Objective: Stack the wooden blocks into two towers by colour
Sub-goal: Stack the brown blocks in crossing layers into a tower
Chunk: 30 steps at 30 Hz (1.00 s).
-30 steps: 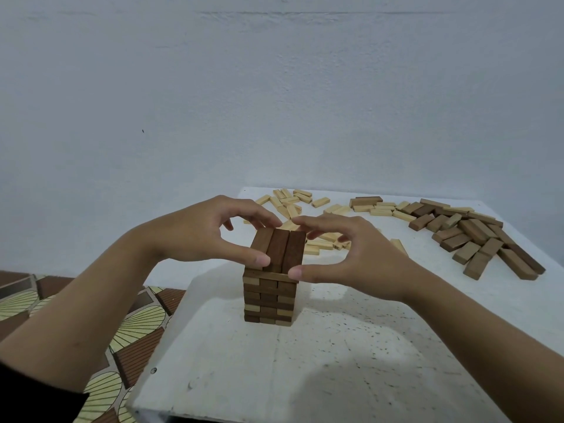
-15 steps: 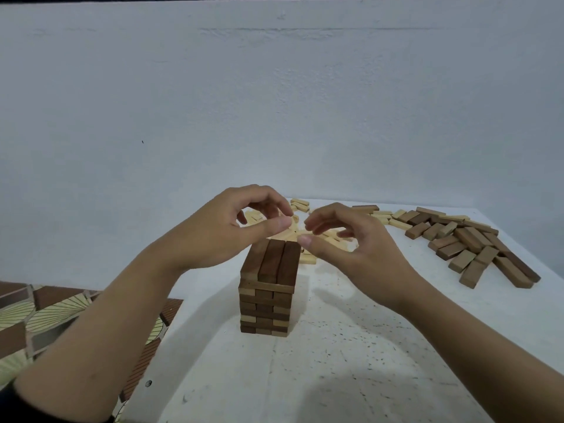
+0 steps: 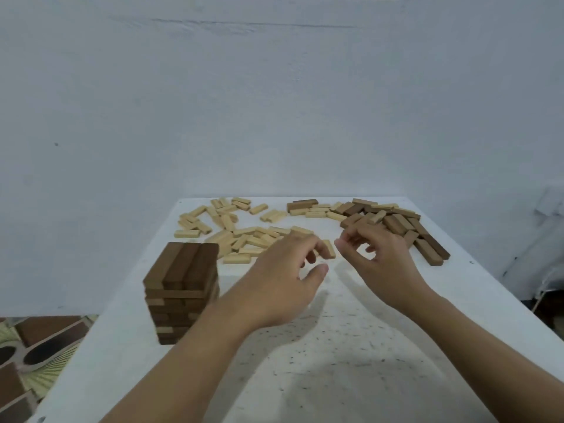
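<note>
Hovering above the white speckled table [image 3: 335, 377], the left hand [image 3: 280, 279] and right hand [image 3: 378, 264] are hanging side by side, fingers loosely curled, gripping nothing. The dark brown wooden block tower [image 3: 183, 282] is standing apart to their left, while scattered pale wooden blocks [image 3: 244, 236] and loose dark brown blocks [image 3: 396, 221] are lying just beyond them.
</note>
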Available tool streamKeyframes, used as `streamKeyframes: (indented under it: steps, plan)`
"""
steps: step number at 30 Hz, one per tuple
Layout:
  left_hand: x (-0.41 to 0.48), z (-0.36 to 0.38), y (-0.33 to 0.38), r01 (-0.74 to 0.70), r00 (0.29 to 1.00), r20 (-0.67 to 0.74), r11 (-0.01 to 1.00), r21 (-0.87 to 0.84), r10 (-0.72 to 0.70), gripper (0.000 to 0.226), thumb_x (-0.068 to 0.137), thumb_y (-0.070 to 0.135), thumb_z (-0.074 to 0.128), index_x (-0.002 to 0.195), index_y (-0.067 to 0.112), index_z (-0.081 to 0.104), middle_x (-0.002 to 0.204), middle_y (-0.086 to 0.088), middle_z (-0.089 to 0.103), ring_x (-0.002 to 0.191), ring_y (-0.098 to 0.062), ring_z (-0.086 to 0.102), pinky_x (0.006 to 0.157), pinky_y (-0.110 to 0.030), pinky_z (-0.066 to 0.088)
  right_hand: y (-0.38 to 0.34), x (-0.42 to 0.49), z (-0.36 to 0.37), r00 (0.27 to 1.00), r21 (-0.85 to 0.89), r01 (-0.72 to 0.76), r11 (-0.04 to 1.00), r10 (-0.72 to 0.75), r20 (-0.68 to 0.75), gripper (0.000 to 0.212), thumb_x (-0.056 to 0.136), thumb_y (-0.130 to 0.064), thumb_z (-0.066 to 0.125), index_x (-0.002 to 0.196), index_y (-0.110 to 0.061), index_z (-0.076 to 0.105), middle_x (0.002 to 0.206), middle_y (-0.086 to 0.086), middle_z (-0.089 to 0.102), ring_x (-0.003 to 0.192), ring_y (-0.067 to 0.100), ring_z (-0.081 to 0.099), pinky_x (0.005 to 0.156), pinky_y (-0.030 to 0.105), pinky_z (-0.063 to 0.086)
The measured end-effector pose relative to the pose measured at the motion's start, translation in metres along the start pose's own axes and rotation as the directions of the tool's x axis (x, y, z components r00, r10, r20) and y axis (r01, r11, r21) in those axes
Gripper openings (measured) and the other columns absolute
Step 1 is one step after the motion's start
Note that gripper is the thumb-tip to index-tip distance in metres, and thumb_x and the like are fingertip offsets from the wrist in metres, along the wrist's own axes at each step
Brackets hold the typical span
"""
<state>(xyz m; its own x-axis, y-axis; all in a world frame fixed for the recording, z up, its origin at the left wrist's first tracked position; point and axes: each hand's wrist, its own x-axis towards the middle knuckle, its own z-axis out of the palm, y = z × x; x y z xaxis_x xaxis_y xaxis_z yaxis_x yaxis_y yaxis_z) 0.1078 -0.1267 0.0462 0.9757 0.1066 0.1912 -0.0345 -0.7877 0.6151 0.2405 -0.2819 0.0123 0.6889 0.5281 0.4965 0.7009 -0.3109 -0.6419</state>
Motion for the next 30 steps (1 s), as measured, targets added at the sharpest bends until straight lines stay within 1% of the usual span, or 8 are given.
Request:
streamKeyframes:
  steps: [2,4,9,12,17,19,22,30]
  plan:
    - [0.020,0.032,-0.008,0.070,0.993,0.083,0.986,0.149,-0.083,0.032,0.107,0.040,0.043,0.139,0.037,0.047,0.144,0.012,0.042,0.137,-0.013,0.035,0.115,-0.042,0.030,0.032,0.001,-0.008,0.999,-0.143,-0.032,0.989,0.036,0.024,0.009,0.095,-0.029,0.066,0.087,-0.027,0.064,0.085,-0.017,0.065,0.089,0.006,0.061,0.077,0.014,0.043]
    - [0.037,0.055,-0.016,0.088,0.987,0.104,0.958,0.272,-0.120,0.045,0.109,0.043,0.035,0.153,0.034,0.033,0.162,0.007,0.024,0.150,-0.019,0.017,0.118,-0.047,0.018,0.059,0.006,-0.013,0.998,-0.274,-0.035,0.961,0.046,0.036,0.007,0.096,-0.036,0.062,0.093,-0.029,0.063,0.092,-0.018,0.062,0.093,0.007,0.057,0.083,0.030,0.050]
    - [0.067,0.089,-0.036,0.032,0.971,0.203,0.914,0.404,-0.124,0.064,0.105,0.060,0.021,0.162,0.031,0.011,0.171,0.006,0.001,0.156,-0.017,-0.005,0.119,-0.060,0.008,0.093,0.028,-0.020,0.992,-0.498,-0.070,0.865,0.111,0.054,0.019,0.097,-0.038,0.055,0.110,-0.027,0.062,0.108,-0.012,0.060,0.109,0.017,0.053,0.091,0.043,0.046]
    - [0.078,0.093,-0.041,0.038,0.980,0.152,0.873,0.486,-0.127,0.064,0.104,0.062,0.021,0.159,0.030,0.018,0.170,0.004,0.009,0.156,-0.021,0.002,0.116,-0.068,0.008,0.101,0.038,-0.019,0.981,-0.552,-0.103,0.827,0.176,0.082,0.024,0.100,-0.040,0.050,0.120,-0.031,0.058,0.126,-0.013,0.056,0.121,0.017,0.049,0.097,0.043,0.038]
    - [0.102,0.094,-0.033,0.093,0.995,-0.064,0.882,0.463,-0.071,0.046,0.105,0.050,0.032,0.141,0.026,0.047,0.151,0.007,0.041,0.140,-0.020,0.027,0.107,-0.056,0.019,0.114,0.042,-0.007,0.974,-0.620,-0.117,0.776,0.212,0.081,0.029,0.101,-0.043,0.040,0.117,-0.030,0.059,0.130,-0.011,0.054,0.120,0.017,0.047,0.099,0.049,0.036]
    - [0.118,0.097,-0.031,0.080,0.994,-0.098,0.888,0.453,-0.040,0.043,0.105,0.038,0.035,0.146,0.027,0.043,0.155,0.008,0.038,0.141,-0.019,0.026,0.104,-0.053,0.021,0.117,0.043,-0.003,0.968,-0.673,-0.100,0.733,0.229,0.106,0.037,0.102,-0.045,0.037,0.127,-0.028,0.059,0.138,-0.009,0.051,0.131,0.019,0.041,0.103,0.052,0.035]
    - [0.145,0.103,-0.031,0.052,0.998,-0.065,0.904,0.424,-0.027,0.047,0.102,0.023,0.037,0.150,0.026,0.037,0.162,0.008,0.029,0.147,-0.019,0.021,0.104,-0.055,0.022,0.119,0.042,-0.002,0.974,-0.641,-0.075,0.764,0.195,0.119,0.037,0.102,-0.041,0.034,0.120,-0.025,0.062,0.134,-0.008,0.055,0.128,0.019,0.043,0.104,0.055,0.038]
    - [0.179,0.117,-0.028,0.060,0.992,0.069,0.872,0.486,-0.107,0.061,0.103,0.024,0.035,0.161,0.029,0.016,0.167,0.011,0.021,0.152,-0.025,0.014,0.111,-0.063,0.016,0.120,0.034,-0.008,0.991,-0.571,-0.042,0.820,0.106,0.080,0.024,0.100,-0.032,0.043,0.102,-0.030,0.066,0.112,-0.017,0.059,0.108,0.008,0.051,0.090,0.039,0.025]
